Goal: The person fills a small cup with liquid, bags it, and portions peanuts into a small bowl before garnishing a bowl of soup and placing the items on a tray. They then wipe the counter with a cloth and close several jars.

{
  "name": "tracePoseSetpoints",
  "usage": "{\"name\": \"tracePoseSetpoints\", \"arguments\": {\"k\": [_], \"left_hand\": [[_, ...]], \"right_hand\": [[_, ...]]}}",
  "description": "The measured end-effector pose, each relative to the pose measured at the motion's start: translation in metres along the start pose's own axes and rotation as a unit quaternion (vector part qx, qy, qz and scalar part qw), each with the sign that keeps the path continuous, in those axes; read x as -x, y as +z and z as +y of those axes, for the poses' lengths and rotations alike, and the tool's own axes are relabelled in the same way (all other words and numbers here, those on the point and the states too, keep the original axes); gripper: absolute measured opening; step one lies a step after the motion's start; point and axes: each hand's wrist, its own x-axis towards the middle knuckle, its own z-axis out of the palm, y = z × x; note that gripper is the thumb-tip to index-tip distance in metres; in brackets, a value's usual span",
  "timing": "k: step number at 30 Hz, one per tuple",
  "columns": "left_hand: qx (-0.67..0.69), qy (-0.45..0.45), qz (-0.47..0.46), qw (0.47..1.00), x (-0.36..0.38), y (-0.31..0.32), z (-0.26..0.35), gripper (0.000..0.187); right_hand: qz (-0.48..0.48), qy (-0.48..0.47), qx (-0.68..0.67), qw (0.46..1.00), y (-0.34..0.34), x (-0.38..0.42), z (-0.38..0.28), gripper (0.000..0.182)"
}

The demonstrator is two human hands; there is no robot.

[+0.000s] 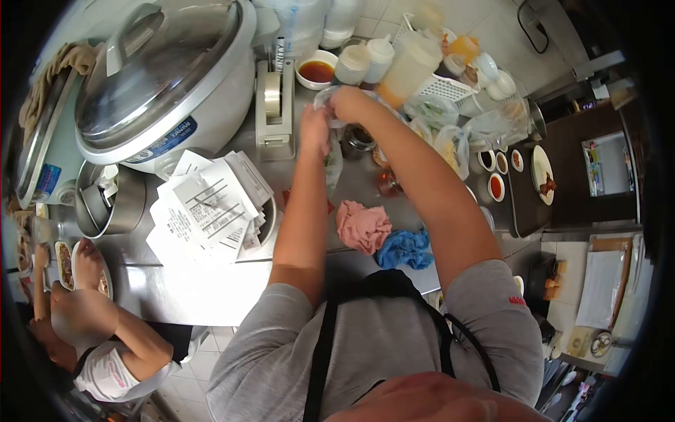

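Observation:
My left hand (315, 128) and my right hand (349, 105) are close together over the back of the steel counter. Between them they grip the top of a clear plastic bag (333, 169), which hangs down beside my left wrist with something greenish inside. My fingertips are partly hidden. Just behind my hands stands a white bowl of reddish-brown sauce (316, 71). A dark glass jar (358, 138) sits below my right wrist. To the left of my left hand is a tape dispenser (274, 105).
Receipts (207, 204) lie piled left of my arm, near a large lidded rice cooker (169, 84). Pink (363, 226) and blue cloths (404, 250) lie between my forearms. Squeeze bottles (380, 56) and a white basket (446, 87) stand behind. A tray (524, 211) is at right; another person (133, 344) works at left.

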Motion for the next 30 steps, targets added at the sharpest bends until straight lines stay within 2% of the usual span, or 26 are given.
{"name": "tracePoseSetpoints", "arguments": {"k": [1,3,4,7,10,13,16,19,22,25,28,29,30], "left_hand": [[0.026,0.002,-0.007,1.000,-0.001,0.000,-0.001,0.021],[0.079,0.002,-0.020,0.997,0.002,0.003,-0.003,0.024],[0.074,-0.004,-0.001,0.997,0.006,0.006,0.001,0.019],[0.022,0.025,-0.007,0.999,0.002,0.008,0.000,0.016],[-0.044,0.040,-0.013,0.998,0.000,0.013,-0.001,0.011],[-0.057,0.035,-0.008,0.998,-0.005,0.015,-0.010,0.008],[-0.038,0.035,0.008,0.999,-0.002,0.020,-0.007,0.008],[-0.070,0.068,0.009,0.995,-0.015,0.015,-0.021,0.010],[-0.121,0.052,-0.019,0.991,-0.017,0.012,-0.022,0.012],[-0.153,0.060,0.015,0.986,-0.011,0.017,-0.013,0.011],[-0.189,0.076,0.016,0.979,-0.021,0.010,-0.023,0.008],[-0.176,0.073,0.010,0.982,-0.021,0.010,-0.024,0.008],[-0.164,0.071,0.004,0.984,-0.018,0.012,-0.021,0.007]], "right_hand": [[-0.067,-0.004,0.073,0.995,0.005,-0.009,0.001,0.021],[-0.064,0.060,0.058,0.994,0.014,-0.016,0.003,0.022],[-0.063,0.092,0.050,0.992,0.017,-0.017,0.002,0.022],[-0.150,0.161,0.065,0.973,0.019,-0.022,-0.002,0.029],[-0.241,0.085,0.121,0.959,0.023,-0.026,0.004,0.031],[-0.205,0.172,0.059,0.962,0.008,-0.013,-0.004,0.031],[-0.117,0.266,0.003,0.957,0.034,-0.023,0.007,0.026],[-0.105,0.290,-0.002,0.951,0.044,-0.022,0.012,0.027],[-0.062,0.242,0.016,0.968,0.041,-0.017,0.014,0.027],[-0.066,0.228,0.026,0.971,0.015,-0.005,0.009,0.026],[-0.083,0.135,0.068,0.985,0.023,-0.011,0.041,0.020],[-0.073,0.185,-0.081,0.977,0.023,-0.007,0.047,0.019],[-0.061,0.231,-0.228,0.944,0.014,0.002,0.045,0.018]]}}
